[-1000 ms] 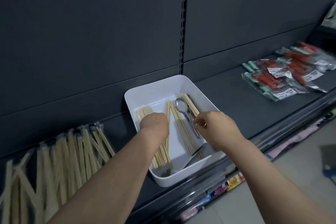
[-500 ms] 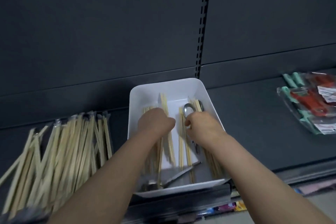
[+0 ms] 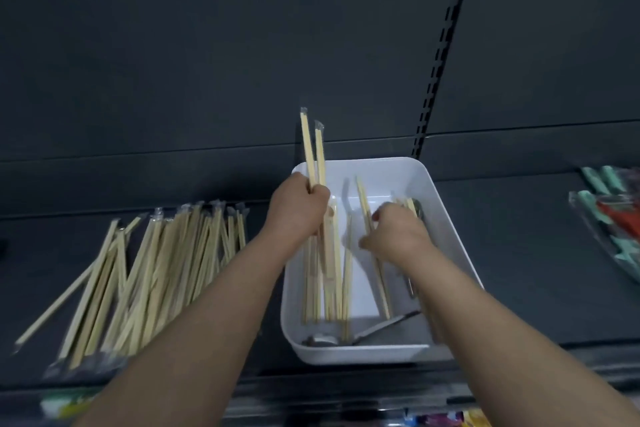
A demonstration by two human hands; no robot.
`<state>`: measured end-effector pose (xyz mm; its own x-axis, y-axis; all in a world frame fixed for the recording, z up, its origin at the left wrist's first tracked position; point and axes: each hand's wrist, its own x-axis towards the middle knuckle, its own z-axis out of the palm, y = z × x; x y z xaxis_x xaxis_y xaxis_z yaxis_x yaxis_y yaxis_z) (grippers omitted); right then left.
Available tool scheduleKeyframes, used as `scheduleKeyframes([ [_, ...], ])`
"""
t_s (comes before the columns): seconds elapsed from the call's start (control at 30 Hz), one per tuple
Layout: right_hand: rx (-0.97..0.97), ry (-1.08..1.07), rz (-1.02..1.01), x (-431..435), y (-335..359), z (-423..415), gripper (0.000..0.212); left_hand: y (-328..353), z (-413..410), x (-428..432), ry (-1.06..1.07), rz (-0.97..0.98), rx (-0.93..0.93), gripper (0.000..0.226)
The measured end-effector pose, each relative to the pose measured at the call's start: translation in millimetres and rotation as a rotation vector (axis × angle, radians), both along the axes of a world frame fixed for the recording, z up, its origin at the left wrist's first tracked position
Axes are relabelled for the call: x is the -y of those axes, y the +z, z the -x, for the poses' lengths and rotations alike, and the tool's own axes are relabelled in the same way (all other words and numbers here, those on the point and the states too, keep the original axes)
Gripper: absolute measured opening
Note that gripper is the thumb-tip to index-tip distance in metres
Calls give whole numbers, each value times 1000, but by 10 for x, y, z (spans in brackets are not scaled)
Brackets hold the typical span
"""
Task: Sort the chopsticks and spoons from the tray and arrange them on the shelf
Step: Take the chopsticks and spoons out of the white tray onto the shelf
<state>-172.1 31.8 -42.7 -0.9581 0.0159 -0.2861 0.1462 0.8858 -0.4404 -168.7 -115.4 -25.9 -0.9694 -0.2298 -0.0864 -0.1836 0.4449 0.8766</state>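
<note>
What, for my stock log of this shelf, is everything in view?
shelf: one, dark grey, across the view.
tray: one, white, mid-shelf.
loose chopsticks: several, pale wood, in the tray.
held chopsticks: two, pale, wrapped, raised over the tray's far left corner.
spoons: two seen, metal, in the tray; one at the near end, one by the right wall.
pile: many wrapped chopsticks, pale, left of the tray.
packets: several, red and teal, right edge.
left hand: grips the held chopsticks.
right hand: pinches a loose chopstick in the tray.
</note>
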Motion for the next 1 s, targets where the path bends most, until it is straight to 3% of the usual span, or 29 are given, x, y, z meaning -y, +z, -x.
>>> scheduleKeyframes([
  [0.13,-266,41,139,289,447,43,21,101,-56,360,196,-114,-73,9],
  [0.27,-314,192,330,930,622,-31,12,-13,-203,971,260,18,4,14],
  [0.33,-290,266,295,1218,542,-85,5,-127,-314,1295,246,181,92,17],
  [0.4,-245,330,223,1509,370,-123,12,-219,-472,1592,218,345,209,19],
  [0.57,-79,382,67,1953,-82,-125,6,-394,-727,1985,161,443,319,45],
  [0.67,-61,381,32,2081,-241,-128,7,-442,-739,2075,138,502,289,44],
  [0.8,-188,365,24,2080,-207,-140,23,-419,-693,2103,80,604,269,41],
  [1.0,-498,387,-91,1764,35,-187,23,-274,-520,1876,13,620,91,35],
])
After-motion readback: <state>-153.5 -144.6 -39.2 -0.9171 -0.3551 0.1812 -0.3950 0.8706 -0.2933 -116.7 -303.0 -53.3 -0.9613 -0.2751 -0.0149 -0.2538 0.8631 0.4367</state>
